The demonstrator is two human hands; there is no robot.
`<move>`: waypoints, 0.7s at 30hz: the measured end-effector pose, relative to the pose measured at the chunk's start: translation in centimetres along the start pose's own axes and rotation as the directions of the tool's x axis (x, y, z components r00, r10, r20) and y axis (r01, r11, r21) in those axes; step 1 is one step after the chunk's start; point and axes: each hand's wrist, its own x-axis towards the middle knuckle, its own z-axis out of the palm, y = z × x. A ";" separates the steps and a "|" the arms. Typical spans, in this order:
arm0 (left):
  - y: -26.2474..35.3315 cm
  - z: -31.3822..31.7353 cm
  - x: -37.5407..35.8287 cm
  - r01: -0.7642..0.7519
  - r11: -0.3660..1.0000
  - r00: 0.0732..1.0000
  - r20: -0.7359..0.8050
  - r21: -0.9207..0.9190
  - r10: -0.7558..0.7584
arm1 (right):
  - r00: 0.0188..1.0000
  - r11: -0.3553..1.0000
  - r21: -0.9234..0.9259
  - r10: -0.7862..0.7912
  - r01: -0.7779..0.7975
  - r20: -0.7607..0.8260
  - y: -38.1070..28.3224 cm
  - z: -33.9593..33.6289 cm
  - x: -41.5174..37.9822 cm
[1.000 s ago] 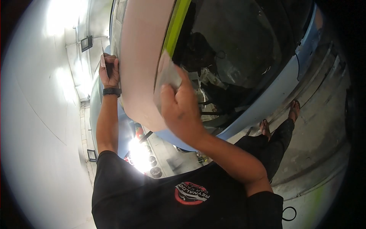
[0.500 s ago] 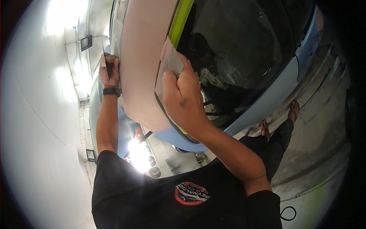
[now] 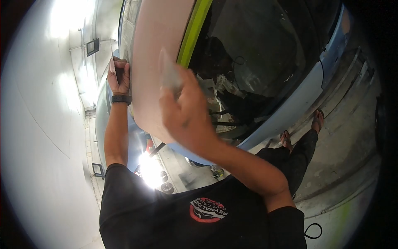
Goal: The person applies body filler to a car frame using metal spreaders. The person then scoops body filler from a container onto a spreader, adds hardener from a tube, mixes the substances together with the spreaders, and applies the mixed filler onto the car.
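A thin grey, translucent flat sheet [image 3: 169, 74], smeared by motion, is pinched in my right hand [image 3: 187, 114]. It overlaps the pinkish, matt car panel [image 3: 150, 106], close to a strip of yellow-green masking tape [image 3: 195, 31]. That tape runs along the edge of the dark window [image 3: 261, 50]. My left hand [image 3: 121, 82], a dark band at its wrist, is up against the panel's far side. Its fingers close on a thin, pale flat piece [image 3: 112, 65], seen nearly edge-on.
Light-blue bodywork [image 3: 286, 114] curves below the window. Masking paper [image 3: 131, 20] lines the panel's far edge. A glaring lamp [image 3: 151, 170] stands on the floor near dark round objects [image 3: 167, 187]. A white wall [image 3: 45, 124] rises at left, with a floodlight [image 3: 93, 47].
My right hand has moved left with the grey sheet, from the taped window edge to over the pink panel. The left hand has stayed in place.
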 end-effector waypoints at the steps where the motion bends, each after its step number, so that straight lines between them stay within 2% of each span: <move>1: 0.0 0.0 0.0 -0.003 1.000 1.000 -0.007 0.008 0.003 | 0.999 0.999 0.016 -0.029 0.029 0.024 0.0 0.2 -0.7; 4: 0.2 0.0 -0.2 -0.011 1.000 1.000 -0.029 0.025 0.012 | 0.990 0.980 0.160 0.102 -0.117 0.096 1.1 -0.2 -3.2; 5: 0.3 0.0 -0.3 -0.017 0.999 0.999 -0.038 0.031 0.018 | 0.984 0.984 0.057 0.164 -0.169 0.075 1.1 -0.7 -3.4; 7: 0.4 -0.2 -0.4 -0.040 0.997 0.999 -0.025 0.073 0.042 | 0.965 0.955 0.154 0.236 -0.252 0.115 2.5 -1.9 -3.8; 9: 0.0 0.1 -0.2 -0.034 0.996 0.999 -0.038 0.077 0.037 | 0.962 0.936 0.230 0.246 -0.267 0.115 3.5 -2.1 -4.0; 12: -0.2 0.2 -0.2 -0.038 0.994 0.999 -0.022 0.099 0.040 | 0.964 0.948 0.201 0.218 -0.245 0.150 3.8 -2.1 -3.9; 15: 0.0 0.2 -0.1 -0.013 0.999 1.000 -0.027 0.043 0.014 | 0.955 0.937 0.202 0.257 -0.284 0.151 2.9 -1.2 -3.9; 18: -0.1 0.4 -0.1 -0.009 1.000 1.000 -0.029 0.027 0.010 | 0.973 0.968 0.146 0.185 -0.205 0.136 3.6 -0.8 -3.5; 21: -0.1 0.3 0.0 -0.017 0.999 1.000 -0.021 0.031 0.017 | 0.977 0.971 0.116 0.199 -0.207 0.074 3.0 -0.1 -3.4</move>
